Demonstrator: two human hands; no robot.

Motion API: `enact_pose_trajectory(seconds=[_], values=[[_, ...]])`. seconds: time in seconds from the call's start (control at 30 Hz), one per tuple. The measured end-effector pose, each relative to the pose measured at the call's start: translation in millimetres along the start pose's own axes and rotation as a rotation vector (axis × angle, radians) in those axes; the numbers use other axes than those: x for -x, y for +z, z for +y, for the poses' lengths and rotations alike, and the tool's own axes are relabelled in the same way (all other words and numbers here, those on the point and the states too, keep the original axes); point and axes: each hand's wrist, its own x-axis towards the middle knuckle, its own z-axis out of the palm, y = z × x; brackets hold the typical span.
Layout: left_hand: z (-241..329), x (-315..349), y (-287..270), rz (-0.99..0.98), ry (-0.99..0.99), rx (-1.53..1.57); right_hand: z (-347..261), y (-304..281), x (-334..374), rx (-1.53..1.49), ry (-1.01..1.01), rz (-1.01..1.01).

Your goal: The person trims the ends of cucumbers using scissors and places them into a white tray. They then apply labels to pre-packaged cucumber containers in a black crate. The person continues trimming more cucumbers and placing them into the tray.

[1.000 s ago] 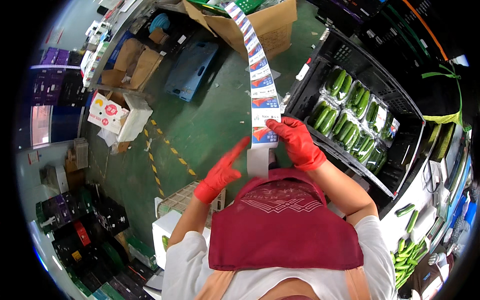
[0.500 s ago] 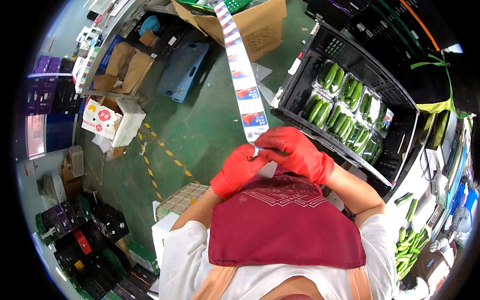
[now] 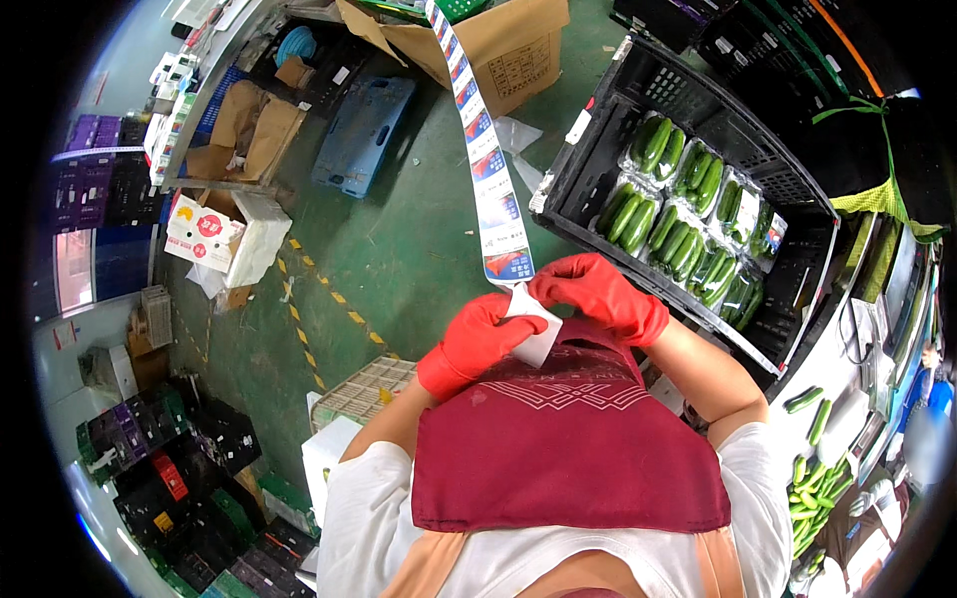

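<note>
Currently | left hand (image 3: 471, 341), right hand (image 3: 606, 299): both grips pinching one label strip (image 3: 488, 164) | one crate (image 3: 726, 128)

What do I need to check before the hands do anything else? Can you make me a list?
1. Left hand holding the white paper: ok, pinched under the thumb.
2. Right hand close to the label strip: ok, at its lower end.
3. Right hand gripping something: cannot tell, the glove hides the spot.
4. Strip's printed side showing: ok.
5. Strip flat down to the hands: not ok, it bends at its lower end.
6. Cucumber packs inside the black crate: ok.
</note>
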Motion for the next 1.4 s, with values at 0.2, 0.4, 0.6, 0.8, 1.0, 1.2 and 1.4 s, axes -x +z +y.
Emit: enact_pose_trajectory(seconds=[0.2, 0.4, 0.6, 0.8, 1.0, 1.2, 1.4], values=[[-1, 0, 6, 0.034, -0.096, 0.12, -5, 6, 4, -0.389, 0.084, -0.077], [-2, -9, 11, 0.025, 0.034, -0.381, 16, -13, 13, -0.276, 0.034, 0.177], [-26, -15, 15, -0.013, -0.162, -0.12, 56, -158, 72, 0.439, -0.364, 0.534], [-10, -32, 22, 0.044, -0.318, 0.041, 116, -299, 92, -0.091, -0.08, 1.236], [22, -42, 37, 0.084, -0.311, -0.012, 140, -337, 49, 0.574, -0.328, 1.442], [-7, -46, 35, 0.155, -0.358, -0.042, 198, -326, 18, 1.16, -0.301, 1.287], [-1, -48, 41, 0.149, -0.385, -0.069, 219, -309, 6, 1.257, 0.068, 1.242]])
